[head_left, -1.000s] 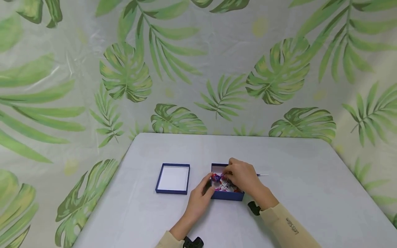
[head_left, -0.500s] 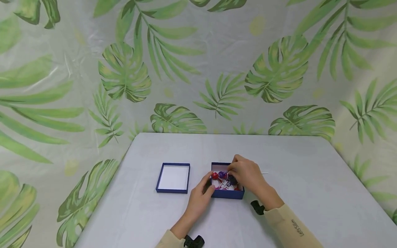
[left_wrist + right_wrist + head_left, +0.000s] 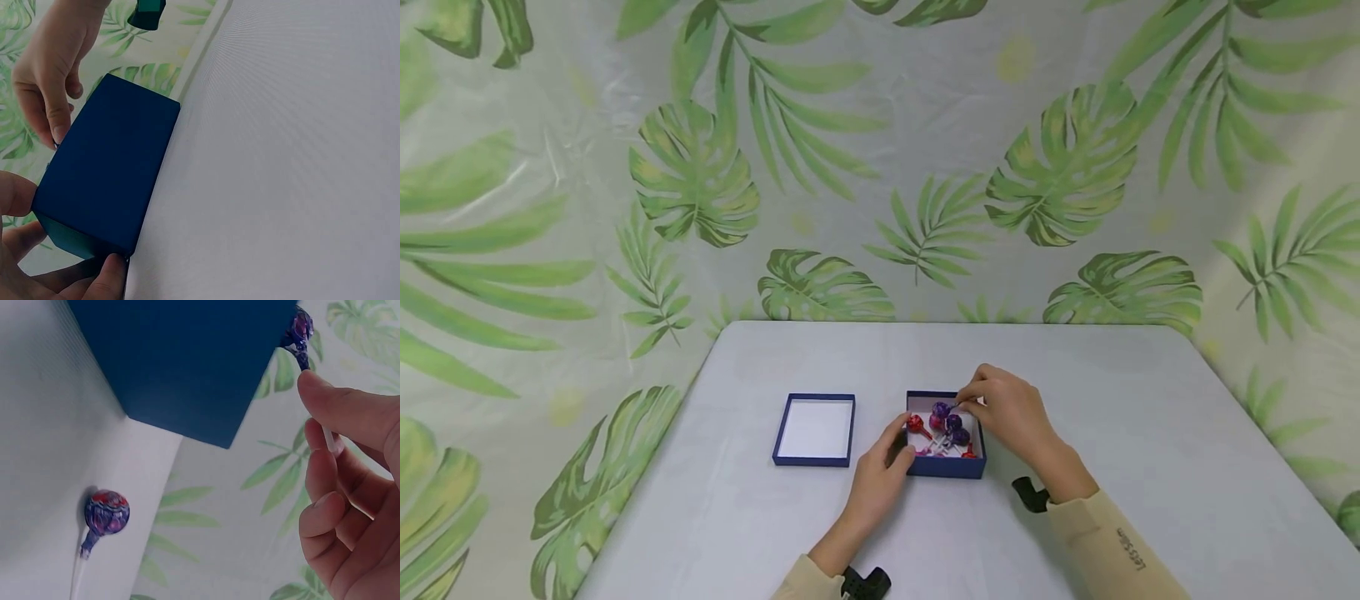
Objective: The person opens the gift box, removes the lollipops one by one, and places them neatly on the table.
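Note:
An open blue box (image 3: 946,468) with a white inside stands on the table, several wrapped lollipops (image 3: 953,423) lying in it. My left hand (image 3: 877,479) holds the box at its left side, thumb near the front corner. Between thumb and fingers, my right hand (image 3: 1011,408) pinches the white stick of a purple-wrapped lollipop (image 3: 301,326). That lollipop's head shows over the box at its back right part. Inside at the left lies a red lollipop (image 3: 914,423). Another purple-and-red lollipop (image 3: 106,512) rests on the table outside the box, hidden in the head view.
Left of the box lies its blue-edged lid (image 3: 815,429), white inside facing up. Both stand on a white-covered table (image 3: 760,533). Behind the table hangs a leaf-patterned sheet (image 3: 820,167).
My right hand has moved up and to the right, from over the box to its right rim, and more lollipops show inside. The left hand stays at the box.

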The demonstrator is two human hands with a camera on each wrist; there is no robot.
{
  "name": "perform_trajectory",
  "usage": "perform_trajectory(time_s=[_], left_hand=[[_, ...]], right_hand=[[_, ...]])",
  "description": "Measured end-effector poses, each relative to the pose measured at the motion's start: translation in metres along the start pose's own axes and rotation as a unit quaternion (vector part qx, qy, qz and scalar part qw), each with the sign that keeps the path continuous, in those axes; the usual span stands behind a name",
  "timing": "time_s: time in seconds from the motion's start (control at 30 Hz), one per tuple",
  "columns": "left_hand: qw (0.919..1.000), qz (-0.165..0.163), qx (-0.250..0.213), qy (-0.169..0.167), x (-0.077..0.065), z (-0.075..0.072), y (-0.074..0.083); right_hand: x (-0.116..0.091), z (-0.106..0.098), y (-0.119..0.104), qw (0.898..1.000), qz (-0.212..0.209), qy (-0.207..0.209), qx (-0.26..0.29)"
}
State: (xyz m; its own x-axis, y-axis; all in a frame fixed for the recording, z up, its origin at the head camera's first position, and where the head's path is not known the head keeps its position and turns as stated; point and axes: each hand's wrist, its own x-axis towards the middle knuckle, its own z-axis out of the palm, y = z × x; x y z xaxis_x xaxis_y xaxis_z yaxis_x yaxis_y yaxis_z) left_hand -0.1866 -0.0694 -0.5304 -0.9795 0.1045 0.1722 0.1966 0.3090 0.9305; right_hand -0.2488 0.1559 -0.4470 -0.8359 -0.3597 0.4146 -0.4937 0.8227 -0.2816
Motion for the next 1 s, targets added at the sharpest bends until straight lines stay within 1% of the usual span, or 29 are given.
perform_trajectory(time_s=[0.37,0.57,0.73,1.0], left_hand=[[1.0,0.005,-0.003,-0.002,0.001,-0.001,-0.001],[1.0,0.001,-0.007,-0.004,0.001,-0.001,-0.001],[1.0,-0.002,-0.003,0.004,0.002,-0.001,0.001],[1.0,-0.004,-0.002,0.003,0.002,-0.001,-0.001]], right_hand=[[-0.003,-0.012,0.014,0.999,0.035,-0.008,0.017],[-0.008,-0.022,0.024,0.999,0.045,-0.002,0.012],[-0.013,-0.029,0.031,0.998,0.058,0.004,0.012],[-0.023,-0.032,0.043,0.997,0.074,-0.002,0.009]])
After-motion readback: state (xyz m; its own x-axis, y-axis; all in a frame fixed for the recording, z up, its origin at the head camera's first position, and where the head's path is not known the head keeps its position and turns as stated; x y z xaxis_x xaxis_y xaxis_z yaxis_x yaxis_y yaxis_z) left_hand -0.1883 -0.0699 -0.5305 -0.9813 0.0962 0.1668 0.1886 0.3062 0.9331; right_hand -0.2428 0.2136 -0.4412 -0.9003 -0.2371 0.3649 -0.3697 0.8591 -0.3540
